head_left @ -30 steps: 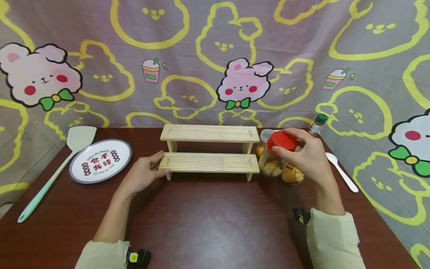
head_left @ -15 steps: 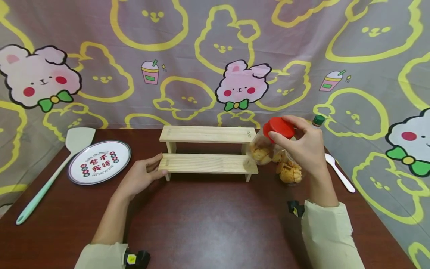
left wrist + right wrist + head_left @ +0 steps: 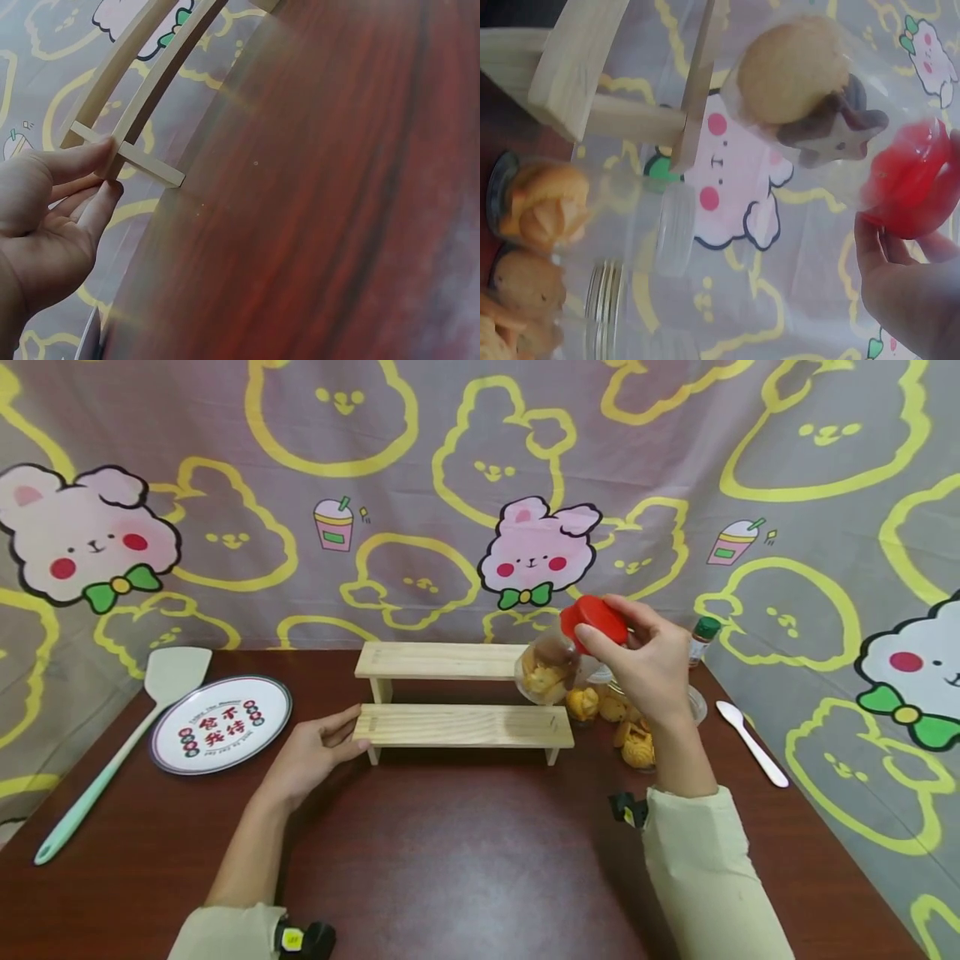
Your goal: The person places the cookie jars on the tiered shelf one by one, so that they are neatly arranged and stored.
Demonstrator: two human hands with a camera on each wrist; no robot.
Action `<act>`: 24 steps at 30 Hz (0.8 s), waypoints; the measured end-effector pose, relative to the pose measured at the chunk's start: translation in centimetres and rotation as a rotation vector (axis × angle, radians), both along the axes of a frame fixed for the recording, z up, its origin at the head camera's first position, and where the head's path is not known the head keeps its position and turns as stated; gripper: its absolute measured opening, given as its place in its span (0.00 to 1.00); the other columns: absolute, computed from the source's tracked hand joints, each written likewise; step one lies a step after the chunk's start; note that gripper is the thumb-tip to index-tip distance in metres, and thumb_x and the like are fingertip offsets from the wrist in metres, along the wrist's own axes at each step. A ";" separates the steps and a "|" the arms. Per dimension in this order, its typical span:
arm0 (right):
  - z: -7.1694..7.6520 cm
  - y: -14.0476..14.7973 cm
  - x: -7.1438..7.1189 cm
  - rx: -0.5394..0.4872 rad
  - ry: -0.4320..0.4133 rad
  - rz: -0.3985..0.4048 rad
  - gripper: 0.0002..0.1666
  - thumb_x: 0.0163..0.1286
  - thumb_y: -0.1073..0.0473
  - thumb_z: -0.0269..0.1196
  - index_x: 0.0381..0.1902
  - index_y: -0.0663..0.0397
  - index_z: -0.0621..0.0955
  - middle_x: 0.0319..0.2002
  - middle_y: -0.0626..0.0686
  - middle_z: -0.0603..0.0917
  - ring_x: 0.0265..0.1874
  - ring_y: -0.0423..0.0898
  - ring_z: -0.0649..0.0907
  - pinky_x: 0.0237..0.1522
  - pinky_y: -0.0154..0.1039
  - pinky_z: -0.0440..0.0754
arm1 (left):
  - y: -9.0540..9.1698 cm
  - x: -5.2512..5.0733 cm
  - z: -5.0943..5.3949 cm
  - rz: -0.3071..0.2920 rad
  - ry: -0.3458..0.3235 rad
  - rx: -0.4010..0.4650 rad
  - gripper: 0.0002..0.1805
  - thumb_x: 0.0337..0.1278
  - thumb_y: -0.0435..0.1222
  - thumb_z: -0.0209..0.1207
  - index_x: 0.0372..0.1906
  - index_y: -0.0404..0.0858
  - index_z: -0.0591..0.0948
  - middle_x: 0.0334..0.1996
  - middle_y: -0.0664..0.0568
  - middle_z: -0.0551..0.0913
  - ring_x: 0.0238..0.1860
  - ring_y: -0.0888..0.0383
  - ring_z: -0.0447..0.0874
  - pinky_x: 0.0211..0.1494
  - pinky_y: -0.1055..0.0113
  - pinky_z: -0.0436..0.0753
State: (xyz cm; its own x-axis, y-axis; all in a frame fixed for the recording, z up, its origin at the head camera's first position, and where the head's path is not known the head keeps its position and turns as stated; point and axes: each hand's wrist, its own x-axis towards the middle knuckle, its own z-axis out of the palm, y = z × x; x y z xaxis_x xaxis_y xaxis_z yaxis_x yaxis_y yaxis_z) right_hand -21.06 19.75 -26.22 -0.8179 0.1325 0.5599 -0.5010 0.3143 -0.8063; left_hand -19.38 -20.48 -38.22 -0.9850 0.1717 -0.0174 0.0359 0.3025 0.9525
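Note:
A two-tier wooden rack (image 3: pixel 450 727) stands on the dark table. My left hand (image 3: pixel 311 758) pinches the left end of its lower shelf, thumb and fingers on either side of the board in the left wrist view. With my right hand (image 3: pixel 654 668) I grip the red lid (image 3: pixel 600 625) of a clear jar (image 3: pixel 542 675), tilted in the air by the right end of the upper shelf. Cookies (image 3: pixel 791 71) and a star-shaped piece (image 3: pixel 836 135) show inside it in the right wrist view. Below, beside the rack, stands another clear jar (image 3: pixel 622 217) with orange-brown cookies.
More cookie jars (image 3: pixel 637 747) stand at the rack's right, partly behind my right hand. A green-capped bottle (image 3: pixel 702 642) and a white spoon (image 3: pixel 752 743) are farther right. On the left lie a printed plate (image 3: pixel 225 724) and a pale green spatula (image 3: pixel 176 677). A patterned cloth hangs behind.
My right hand has raised the red-lidded jar and carried it left, from among the other jars to beside the upper shelf. My left hand keeps its place on the rack.

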 end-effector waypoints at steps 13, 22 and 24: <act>0.7 -2.7 -1.7 -0.085 0.032 0.034 0.29 0.63 0.60 0.73 0.60 0.67 0.82 0.54 0.59 0.83 0.47 0.50 0.84 0.49 0.36 0.86 | 0.0 -0.2 -0.3 0.009 -0.008 0.029 0.36 0.67 0.32 0.64 0.76 0.30 0.63 0.73 0.37 0.64 0.73 0.47 0.63 0.57 0.79 0.76; 1.3 -4.9 -2.9 -0.140 0.022 0.080 0.30 0.62 0.61 0.73 0.61 0.67 0.81 0.56 0.60 0.82 0.49 0.52 0.83 0.48 0.37 0.87 | -0.2 -0.2 -0.2 0.006 0.001 0.031 0.34 0.67 0.31 0.64 0.74 0.29 0.66 0.72 0.35 0.66 0.72 0.45 0.64 0.57 0.78 0.76; 1.4 -5.5 -3.2 -0.152 0.035 0.090 0.30 0.62 0.61 0.73 0.61 0.67 0.81 0.56 0.60 0.82 0.49 0.53 0.83 0.47 0.37 0.87 | -0.3 -0.2 -0.3 0.006 -0.001 0.033 0.34 0.67 0.31 0.64 0.74 0.29 0.66 0.72 0.35 0.66 0.72 0.46 0.64 0.58 0.78 0.76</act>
State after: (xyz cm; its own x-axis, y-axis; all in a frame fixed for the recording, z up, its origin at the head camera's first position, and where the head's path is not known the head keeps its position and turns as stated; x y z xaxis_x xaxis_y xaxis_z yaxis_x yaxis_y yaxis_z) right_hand -24.31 14.25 -24.86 -0.8107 0.1448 0.5673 -0.5502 0.1432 -0.8227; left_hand -19.63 -20.74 -38.47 -0.9860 0.1664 -0.0128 0.0333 0.2715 0.9619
